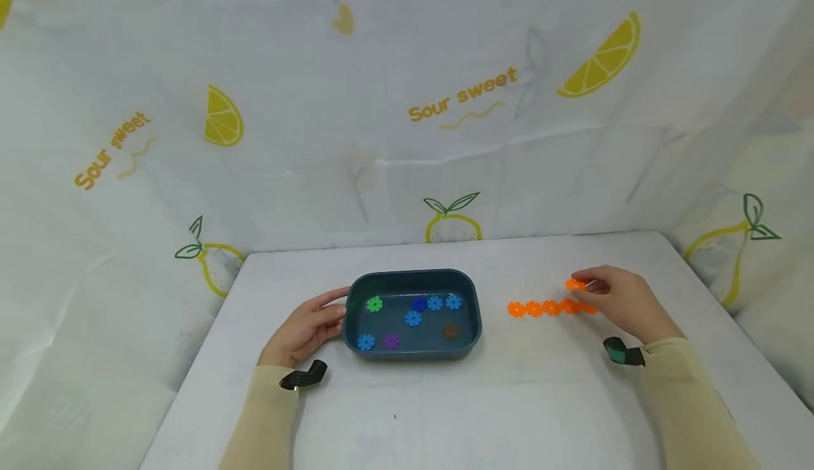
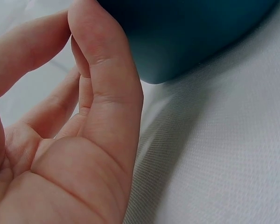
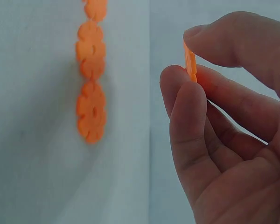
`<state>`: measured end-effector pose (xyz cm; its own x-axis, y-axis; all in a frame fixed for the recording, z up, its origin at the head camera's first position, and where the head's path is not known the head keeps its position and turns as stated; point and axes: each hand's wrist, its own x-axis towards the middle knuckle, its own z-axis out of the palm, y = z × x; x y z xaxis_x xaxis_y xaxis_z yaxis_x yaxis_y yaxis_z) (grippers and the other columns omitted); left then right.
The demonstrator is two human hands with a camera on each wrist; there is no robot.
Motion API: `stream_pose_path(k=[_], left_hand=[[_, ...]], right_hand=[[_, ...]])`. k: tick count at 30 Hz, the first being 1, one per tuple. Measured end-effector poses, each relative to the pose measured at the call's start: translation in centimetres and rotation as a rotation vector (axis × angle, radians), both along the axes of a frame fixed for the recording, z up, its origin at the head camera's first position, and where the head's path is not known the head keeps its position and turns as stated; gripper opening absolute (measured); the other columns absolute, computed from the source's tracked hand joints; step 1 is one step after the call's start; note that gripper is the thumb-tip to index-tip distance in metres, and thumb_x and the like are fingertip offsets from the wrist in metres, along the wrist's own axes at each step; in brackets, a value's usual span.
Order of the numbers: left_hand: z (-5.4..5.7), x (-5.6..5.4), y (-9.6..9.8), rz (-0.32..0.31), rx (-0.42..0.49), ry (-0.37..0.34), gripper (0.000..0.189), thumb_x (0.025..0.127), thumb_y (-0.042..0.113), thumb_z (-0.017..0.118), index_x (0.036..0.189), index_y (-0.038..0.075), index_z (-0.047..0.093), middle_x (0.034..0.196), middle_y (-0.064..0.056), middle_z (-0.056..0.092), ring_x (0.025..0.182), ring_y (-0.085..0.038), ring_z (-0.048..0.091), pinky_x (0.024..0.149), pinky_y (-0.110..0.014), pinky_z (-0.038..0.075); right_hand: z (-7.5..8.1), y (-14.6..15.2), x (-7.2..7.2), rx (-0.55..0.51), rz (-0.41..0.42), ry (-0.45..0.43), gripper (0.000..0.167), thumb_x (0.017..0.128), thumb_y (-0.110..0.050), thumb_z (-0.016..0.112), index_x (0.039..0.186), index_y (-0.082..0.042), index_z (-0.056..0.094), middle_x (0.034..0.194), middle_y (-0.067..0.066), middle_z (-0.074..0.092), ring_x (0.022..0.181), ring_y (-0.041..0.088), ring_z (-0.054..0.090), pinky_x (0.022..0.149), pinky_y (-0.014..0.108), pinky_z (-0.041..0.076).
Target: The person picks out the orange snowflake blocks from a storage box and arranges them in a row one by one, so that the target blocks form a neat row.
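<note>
My right hand (image 1: 626,302) pinches an orange notched disc, a snowflake-shaped plastic piece (image 3: 190,60), between thumb and fingertips. In the right wrist view the disc stands nearly edge-on. Just below that hand runs a row of several orange discs (image 1: 534,308) laid flat, its right end partly hidden by the hand in the head view. My left hand (image 1: 307,330) touches the left side of a dark blue-grey tray (image 1: 413,355), with loosely bent fingers against its outer wall (image 2: 177,42). Inside the tray lie several loose discs: blue ones (image 1: 434,303), a green (image 1: 374,304), a purple (image 1: 391,341) and a brown one (image 1: 451,331).
A white cloth covers the table (image 1: 420,420). Behind it hangs a white curtain (image 1: 318,173) printed with lemons and lettering. Each wrist carries a small black camera mount, one at the left sleeve (image 1: 304,376) and one at the right (image 1: 623,352).
</note>
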<state>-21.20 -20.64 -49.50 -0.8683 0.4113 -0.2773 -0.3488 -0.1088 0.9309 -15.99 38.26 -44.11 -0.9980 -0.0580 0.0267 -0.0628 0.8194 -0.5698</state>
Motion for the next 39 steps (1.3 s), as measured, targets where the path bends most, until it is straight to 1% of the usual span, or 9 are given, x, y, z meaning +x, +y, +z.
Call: stream_pose_path(k=[3, 8, 11, 15, 19, 24, 28, 35, 39], left_hand=[[0.1, 0.0, -0.1, 0.009, -0.004, -0.01, 0.06, 0.11, 0.009, 0.062, 0.166, 0.007, 0.041, 0.109, 0.002, 0.079, 0.086, -0.009, 0.07, 0.085, -0.024, 0.063], [0.0, 0.0, -0.3, 0.007, -0.007, -0.012, 0.061, 0.109, 0.01, 0.063, 0.166, 0.008, 0.041, 0.112, 0.001, 0.079, 0.089, -0.01, 0.071, 0.087, -0.025, 0.063], [-0.2, 0.0, -0.5, 0.0, -0.01, -0.012, 0.06, 0.11, 0.01, 0.063, 0.166, 0.008, 0.041, 0.113, 0.0, 0.079, 0.089, -0.01, 0.072, 0.087, -0.025, 0.063], [-0.3, 0.1, -0.9, -0.005, -0.006, -0.005, 0.059, 0.11, 0.009, 0.061, 0.166, 0.007, 0.04, 0.111, 0.001, 0.079, 0.089, -0.009, 0.072, 0.087, -0.024, 0.063], [-0.5, 0.4, -1.1, -0.009, 0.003, 0.002, 0.061, 0.11, 0.008, 0.061, 0.167, 0.005, 0.038, 0.11, 0.002, 0.079, 0.09, -0.008, 0.072, 0.087, -0.024, 0.063], [-0.5, 0.8, -1.3, -0.003, -0.008, 0.004, 0.061, 0.11, 0.007, 0.061, 0.167, 0.004, 0.037, 0.107, 0.004, 0.079, 0.088, -0.008, 0.072, 0.085, -0.023, 0.063], [-0.3, 0.6, -1.4, -0.017, -0.008, 0.019, 0.063, 0.11, 0.009, 0.062, 0.167, 0.004, 0.036, 0.108, 0.004, 0.079, 0.089, -0.007, 0.071, 0.085, -0.023, 0.063], [-0.2, 0.5, -1.6, -0.016, -0.012, 0.021, 0.065, 0.11, 0.01, 0.063, 0.167, 0.003, 0.035, 0.108, 0.004, 0.079, 0.088, -0.008, 0.072, 0.085, -0.023, 0.063], [-0.2, 0.8, -1.8, 0.0, -0.018, 0.016, 0.063, 0.11, 0.01, 0.062, 0.167, 0.005, 0.036, 0.108, 0.004, 0.079, 0.088, -0.008, 0.071, 0.085, -0.023, 0.063]], right_hand=[[-0.5, 0.9, 0.3, 0.011, -0.013, -0.001, 0.046, 0.101, -0.037, 0.078, 0.137, -0.009, 0.073, 0.127, 0.019, 0.075, 0.113, 0.036, 0.07, 0.087, 0.038, 0.056], [-1.1, 2.2, 1.1, 0.018, -0.049, -0.026, 0.049, 0.101, -0.039, 0.077, 0.14, -0.009, 0.071, 0.128, 0.02, 0.075, 0.116, 0.038, 0.068, 0.085, 0.035, 0.055], [-1.4, 2.8, 1.5, 0.015, -0.06, -0.055, 0.051, 0.102, -0.039, 0.076, 0.141, -0.007, 0.07, 0.127, 0.023, 0.074, 0.117, 0.04, 0.067, 0.087, 0.04, 0.056], [-1.9, 3.1, 1.5, 0.022, -0.072, -0.068, 0.052, 0.101, -0.037, 0.077, 0.14, -0.004, 0.07, 0.126, 0.026, 0.074, 0.115, 0.042, 0.066, 0.089, 0.047, 0.056], [-2.2, 3.4, 1.4, 0.035, -0.076, -0.073, 0.052, 0.1, -0.037, 0.077, 0.139, -0.003, 0.07, 0.125, 0.026, 0.073, 0.113, 0.041, 0.066, 0.089, 0.047, 0.055], [-2.5, 3.4, 1.4, 0.033, -0.078, -0.111, 0.054, 0.101, -0.041, 0.076, 0.139, -0.003, 0.069, 0.124, 0.024, 0.073, 0.11, 0.038, 0.066, 0.089, 0.048, 0.055], [-2.5, 3.4, 1.5, 0.043, -0.09, -0.113, 0.052, 0.1, -0.037, 0.076, 0.139, -0.002, 0.069, 0.122, 0.024, 0.073, 0.108, 0.038, 0.065, 0.088, 0.048, 0.055], [-2.8, 3.3, 0.9, 0.052, -0.085, -0.088, 0.046, 0.098, -0.03, 0.078, 0.135, -0.004, 0.072, 0.119, 0.021, 0.073, 0.106, 0.035, 0.065, 0.085, 0.039, 0.051], [-2.9, 3.3, 0.3, 0.057, -0.069, -0.085, 0.044, 0.097, -0.027, 0.079, 0.134, -0.004, 0.073, 0.12, 0.022, 0.072, 0.106, 0.036, 0.066, 0.085, 0.041, 0.052]])
